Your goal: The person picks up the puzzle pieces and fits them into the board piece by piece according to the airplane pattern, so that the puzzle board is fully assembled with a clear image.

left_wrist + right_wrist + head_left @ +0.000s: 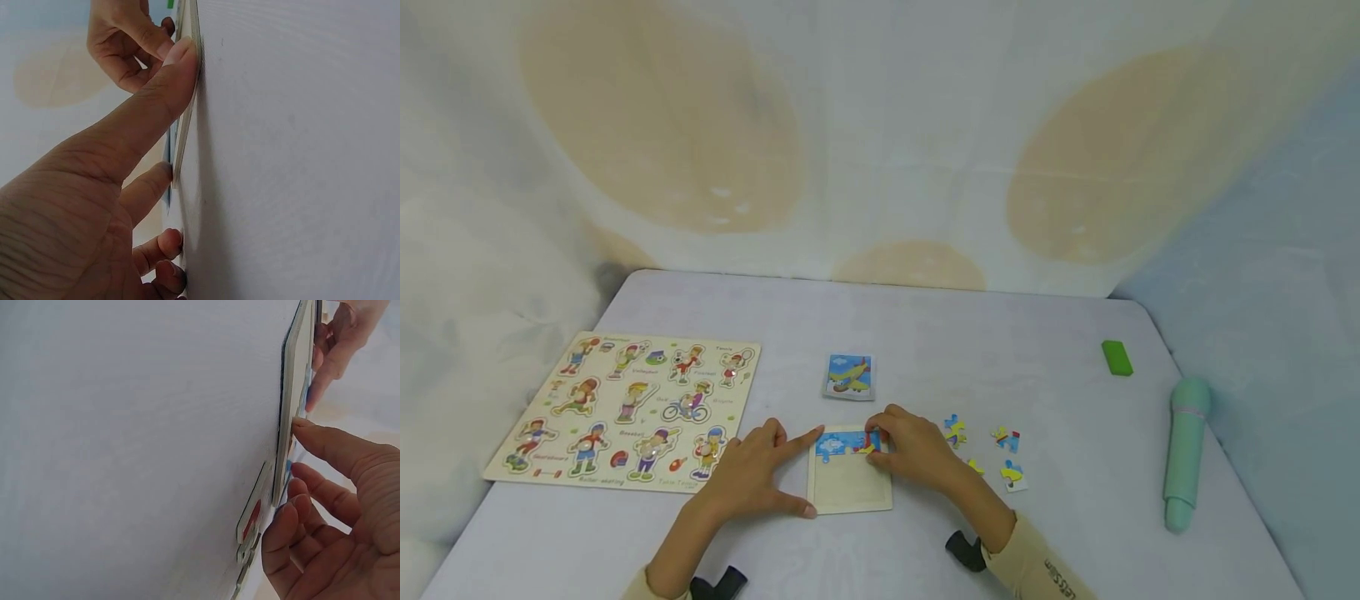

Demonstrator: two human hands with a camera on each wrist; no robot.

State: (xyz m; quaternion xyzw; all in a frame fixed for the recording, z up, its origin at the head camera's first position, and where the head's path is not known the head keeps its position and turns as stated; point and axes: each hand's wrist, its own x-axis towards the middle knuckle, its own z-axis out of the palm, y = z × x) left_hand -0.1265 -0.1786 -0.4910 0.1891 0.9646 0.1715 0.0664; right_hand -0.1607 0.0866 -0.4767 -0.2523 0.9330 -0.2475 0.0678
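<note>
A small wooden puzzle tray [850, 487] lies at the table's front middle, its top row filled with blue sky puzzle pieces [835, 446]. My left hand [752, 479] spans the tray's left side, index finger straight at the upper corner and thumb at the lower one. Over the upper right corner, my right hand [917, 450] pinches a red, yellow and blue puzzle piece [871, 443] between thumb and index finger, down at the tray's surface. In the right wrist view, the thumb touches the tray's edge [284, 425] and the other fingers curl beside it.
Several loose puzzle pieces [1012, 473] lie right of the tray. Behind it sits a small airplane picture puzzle [850, 377]. A large sports-figure board [610, 417] covers the left side. On the right are a green block [1117, 357] and a mint-green cylindrical object [1185, 458].
</note>
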